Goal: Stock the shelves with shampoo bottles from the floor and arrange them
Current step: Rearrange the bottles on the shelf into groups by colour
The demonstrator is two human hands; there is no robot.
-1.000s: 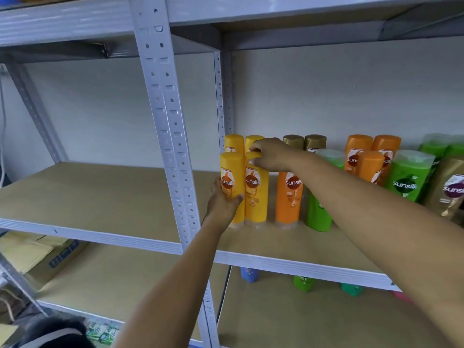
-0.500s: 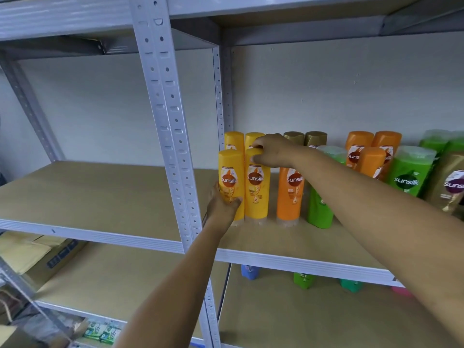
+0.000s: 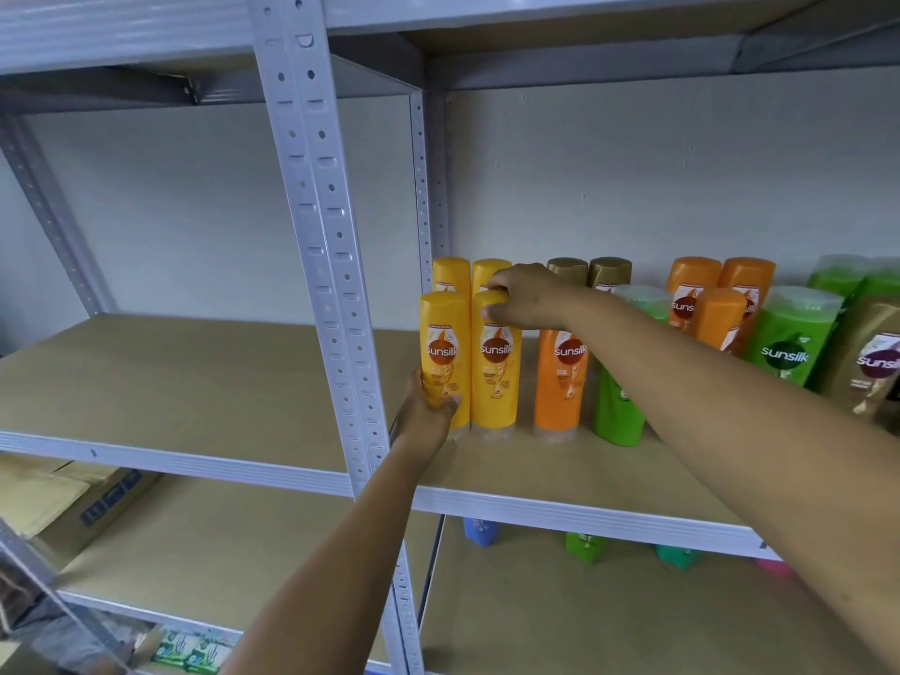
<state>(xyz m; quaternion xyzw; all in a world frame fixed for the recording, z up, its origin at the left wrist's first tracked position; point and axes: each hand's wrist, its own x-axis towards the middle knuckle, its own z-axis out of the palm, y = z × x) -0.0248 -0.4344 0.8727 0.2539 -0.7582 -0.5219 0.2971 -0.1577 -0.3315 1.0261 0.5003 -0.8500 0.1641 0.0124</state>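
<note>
**Two yellow bottles under my hands on the middle shelf**

My left hand is wrapped around the lower part of the front-left yellow bottle, thumb curled across its front just under the label, palm against its left side. My right hand comes in from the right and sits on the top of the front-right yellow bottle: my fingertips curl over the crown and my thumb presses its front just below the top, so I am pinching the top end between them.

Both bottles stand upright on the shelf board, long axis vertical, clear caps down against the board and rounded ends up. They touch side by side, just right of the grey upright post. Two more yellow bottles stand directly behind them.

Each front label faces me and reads "sunsilk" in white on a brown-orange disc; the smaller print beneath is too fine to read. The orange bottle just to the right carries the same word, partly behind my wrist. Further right, the green bottle also shows "sunsilk", and a gold pouch at the edge shows "suns" before the frame cuts it off.
</note>
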